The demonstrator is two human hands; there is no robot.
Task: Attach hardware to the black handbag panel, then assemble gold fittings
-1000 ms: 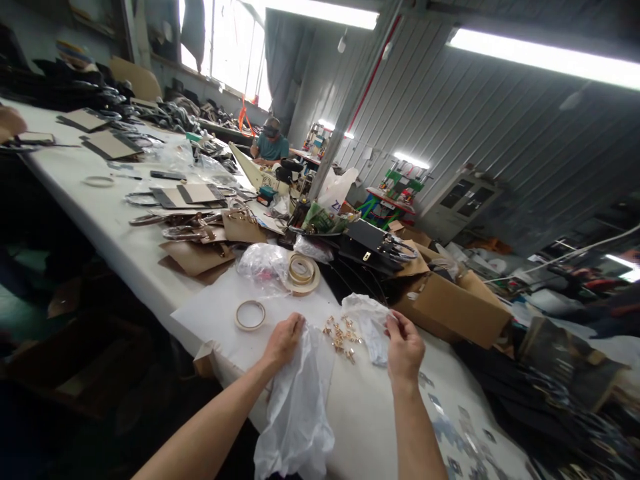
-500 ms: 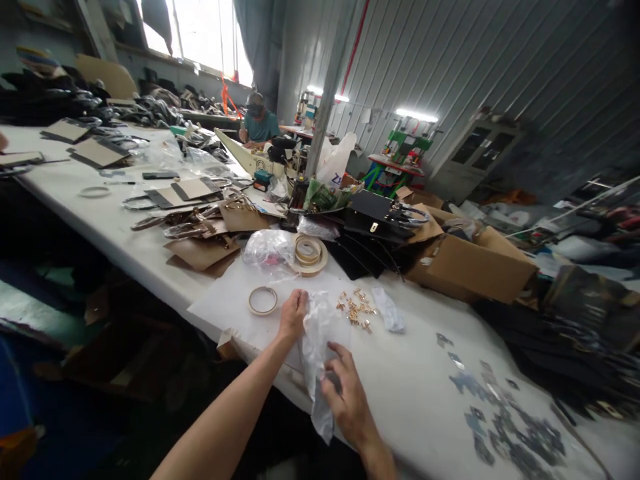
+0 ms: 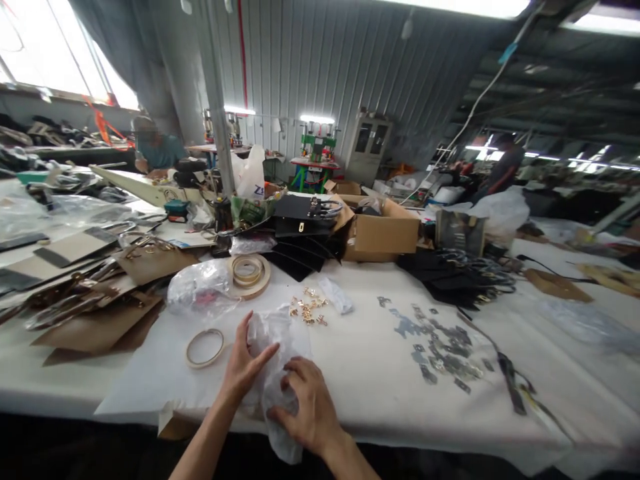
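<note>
A crumpled, translucent white plastic bag (image 3: 277,393) lies at the table's front edge, its lower end hanging over. My left hand (image 3: 243,367) rests at the bag's left side, thumb and fingers spread wide. On the right side, my right hand (image 3: 310,403) arches over the bag with fingers curved and thumb apart, touching the plastic without a visible grip. Just beyond the bag are small gold metal fittings (image 3: 309,308) in a loose pile, beside a small plastic packet (image 3: 336,295). A roll of tape (image 3: 187,350) lies flat to the left of my left hand.
Stacked tape rolls (image 3: 265,283) and clear plastic wrap (image 3: 195,283) sit behind. Brown bag pieces (image 3: 105,320) cover the left. Black handbags (image 3: 300,217) and a cardboard box (image 3: 387,233) stand at the back. Grey metal plates (image 3: 445,347) lie scattered right. A person (image 3: 160,150) sits far left.
The view has swung right and levelled. My left hand has come off its hold on the bag's top edge, and its fingers are now spread. The bag now lies lower and flatter.
</note>
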